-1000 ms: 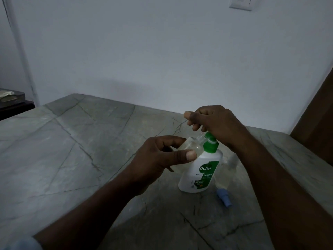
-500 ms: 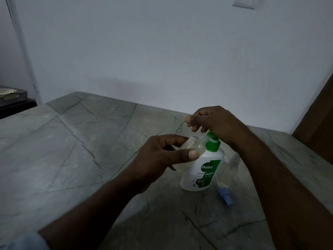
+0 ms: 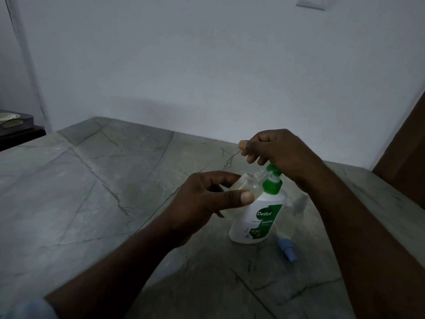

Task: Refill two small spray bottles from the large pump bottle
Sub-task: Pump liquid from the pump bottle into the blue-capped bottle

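A white pump bottle [image 3: 255, 222] with a green label and green pump head [image 3: 272, 178] stands on the stone table [image 3: 96, 189]. My left hand [image 3: 202, 201] grips a small clear spray bottle [image 3: 249, 184], tilted with its uncapped neck at the pump's nozzle. My right hand [image 3: 278, 153] rests on top of the pump head, fingers curled. A second small clear bottle [image 3: 291, 217] stands just right of the pump bottle, partly hidden by my right forearm. A blue spray cap [image 3: 287, 248] lies on the table in front of it.
The table meets a pale wall at the back. A dark shelf [image 3: 18, 130] sits at the far left and a brown wooden panel [image 3: 404, 157] at the right edge.
The pump head has risen between then and now, and my right hand with it. My left hand keeps the small bottle at the nozzle.
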Motion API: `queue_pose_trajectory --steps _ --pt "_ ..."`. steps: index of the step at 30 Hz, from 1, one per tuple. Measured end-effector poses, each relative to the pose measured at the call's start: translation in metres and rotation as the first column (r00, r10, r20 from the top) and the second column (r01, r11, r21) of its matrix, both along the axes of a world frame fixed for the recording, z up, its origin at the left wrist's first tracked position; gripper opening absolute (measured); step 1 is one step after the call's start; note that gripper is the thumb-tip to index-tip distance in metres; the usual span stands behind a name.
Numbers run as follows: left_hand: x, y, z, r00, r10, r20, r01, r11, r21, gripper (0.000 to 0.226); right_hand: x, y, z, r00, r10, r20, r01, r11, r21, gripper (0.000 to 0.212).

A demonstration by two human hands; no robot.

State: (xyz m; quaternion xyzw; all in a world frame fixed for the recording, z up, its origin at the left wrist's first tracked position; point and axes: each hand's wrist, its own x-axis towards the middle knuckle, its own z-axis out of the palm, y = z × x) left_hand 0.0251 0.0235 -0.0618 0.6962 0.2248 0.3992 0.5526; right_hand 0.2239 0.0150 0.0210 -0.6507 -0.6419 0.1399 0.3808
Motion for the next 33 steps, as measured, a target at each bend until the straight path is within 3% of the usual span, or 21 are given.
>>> queue_pose_trajectory --steps 9,19,33 --pt "0.0000 0.0002 -0.0009 1.000 0.005 0.005 -0.005 1.000 -0.013 0.043 -0.0025 0.0046 -0.0071 1.000 0.003 -0.019 -0.004 0.996 -0.084 0.030" --pt "0.0020 -0.0018 0.0009 1.000 0.011 0.000 -0.011 1.000 -0.009 0.043 0.0017 -0.0012 0.0000 0.998 -0.050 0.040 0.048 0.998 0.035 0.037" --pt "0.0012 -0.0026 0.0024 0.999 0.007 0.034 -0.006 0.999 -0.034 0.044 -0.0015 -0.0018 -0.0009 0.997 -0.063 0.038 0.060 0.997 0.055 0.040"
